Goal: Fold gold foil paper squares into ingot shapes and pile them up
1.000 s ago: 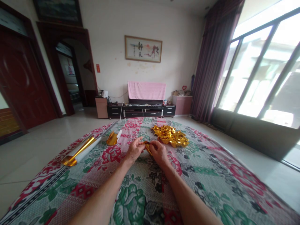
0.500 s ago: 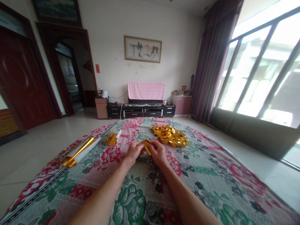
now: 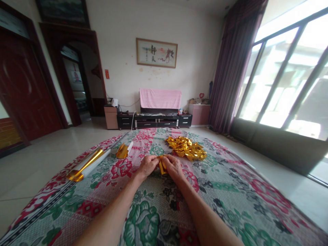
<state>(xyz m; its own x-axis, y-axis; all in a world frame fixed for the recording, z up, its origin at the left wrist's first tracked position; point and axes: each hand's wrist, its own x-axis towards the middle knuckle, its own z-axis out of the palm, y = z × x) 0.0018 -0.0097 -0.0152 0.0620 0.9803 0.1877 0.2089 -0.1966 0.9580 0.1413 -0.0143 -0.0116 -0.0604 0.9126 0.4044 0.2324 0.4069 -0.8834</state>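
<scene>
My left hand [image 3: 148,166] and my right hand [image 3: 174,166] meet over a flowered cloth [image 3: 159,212], both pinching a small folded piece of gold foil paper [image 3: 161,165] between their fingertips. The piece stands upright between the two hands, partly hidden by the fingers. A heap of folded gold foil pieces [image 3: 186,148] lies just beyond my right hand.
A roll of gold foil [image 3: 87,165] and a smaller curled gold sheet [image 3: 123,150] lie on the cloth to the left. Tiled floor surrounds the cloth. A dark TV cabinet [image 3: 155,120] with a pink cover stands at the far wall, large windows on the right.
My hands have drawn closer together around the gold piece, which now stands more upright between the fingertips. Nothing else has moved.
</scene>
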